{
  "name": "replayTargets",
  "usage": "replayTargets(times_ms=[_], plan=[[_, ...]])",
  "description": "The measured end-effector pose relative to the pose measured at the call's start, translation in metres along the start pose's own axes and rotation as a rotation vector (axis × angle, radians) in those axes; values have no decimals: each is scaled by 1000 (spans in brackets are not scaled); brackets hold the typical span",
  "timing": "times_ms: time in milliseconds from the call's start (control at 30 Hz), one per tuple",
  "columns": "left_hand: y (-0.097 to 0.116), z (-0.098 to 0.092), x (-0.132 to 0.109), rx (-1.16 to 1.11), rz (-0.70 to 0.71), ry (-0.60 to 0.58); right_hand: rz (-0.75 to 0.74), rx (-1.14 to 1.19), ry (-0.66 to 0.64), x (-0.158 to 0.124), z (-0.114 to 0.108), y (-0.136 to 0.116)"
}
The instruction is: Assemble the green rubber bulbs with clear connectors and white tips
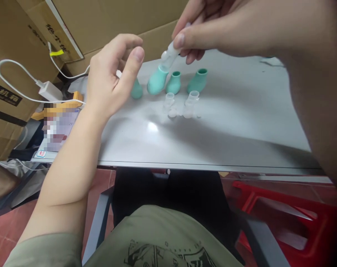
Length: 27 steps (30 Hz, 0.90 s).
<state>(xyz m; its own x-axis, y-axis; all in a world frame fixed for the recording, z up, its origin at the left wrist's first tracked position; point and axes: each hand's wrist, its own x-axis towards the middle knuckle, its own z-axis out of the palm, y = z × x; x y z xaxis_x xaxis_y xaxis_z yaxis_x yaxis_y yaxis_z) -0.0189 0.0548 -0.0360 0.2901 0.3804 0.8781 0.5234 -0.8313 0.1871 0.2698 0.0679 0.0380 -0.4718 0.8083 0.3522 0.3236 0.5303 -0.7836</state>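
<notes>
My right hand (196, 33) pinches the clear plastic nozzle (168, 57) of a bulb aspirator, whose teal bulb (157, 79) points down and leans left. Whether that bulb touches the table cannot be told. My left hand (115, 70) is open just to the left, thumb apart from curled fingers, holding nothing visible. Partly hidden behind it is another teal bulb (136, 89). Two open-necked bulbs stand to the right, a smaller teal bulb (173, 83) and a larger teal bulb (198, 81). In front of them are two clear nozzle pieces, one left (169, 101) and one right (192, 104).
All this rests on a grey-white table (146, 144). At left are a white charger (50, 91) with cables, a yellow-orange object (78, 97) and a partly blurred printed sheet (61, 128). Cardboard (110, 22) stands behind. A red stool (285, 218) is below right.
</notes>
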Motion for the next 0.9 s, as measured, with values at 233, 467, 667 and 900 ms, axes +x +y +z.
replayTargets(times_ms=[233, 467, 667, 900], plan=[[13, -2, 5, -54, -148, -18, 12, -620, -45, 20, 27, -18], [35, -10, 13, 61, -296, -248, -28, -583, -56, 48, 39, -2], [45, -3, 8, 1, -319, -437, -66, -602, -33, 27, 29, -4], [52, 10, 2, -165, -154, -686, -154, -551, 34, -21, 8, 23]])
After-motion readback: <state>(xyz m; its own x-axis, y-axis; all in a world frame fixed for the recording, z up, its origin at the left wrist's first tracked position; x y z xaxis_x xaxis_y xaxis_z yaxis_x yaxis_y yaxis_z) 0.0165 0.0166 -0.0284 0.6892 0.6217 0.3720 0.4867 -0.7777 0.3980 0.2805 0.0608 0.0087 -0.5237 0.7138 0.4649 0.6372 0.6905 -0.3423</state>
